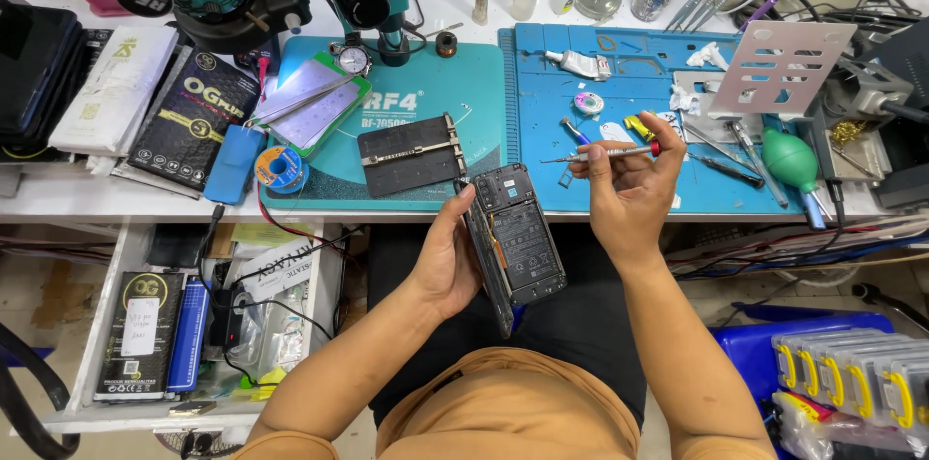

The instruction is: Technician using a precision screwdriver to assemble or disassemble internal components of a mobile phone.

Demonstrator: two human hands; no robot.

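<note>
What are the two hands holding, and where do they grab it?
The left hand holds an opened phone by its left long edge. The right hand holds a small screwdriver in its fingers, near the red handle end.

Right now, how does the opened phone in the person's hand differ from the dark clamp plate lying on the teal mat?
The opened black phone is held off the bench, tilted on edge in the left hand; the dark rectangular clamp plate lies flat on the teal mat, untouched. The phone shows a battery and circuit parts inside; the plate shows a plain face with a metal bar across it. Both are dark and rectangular.
</note>
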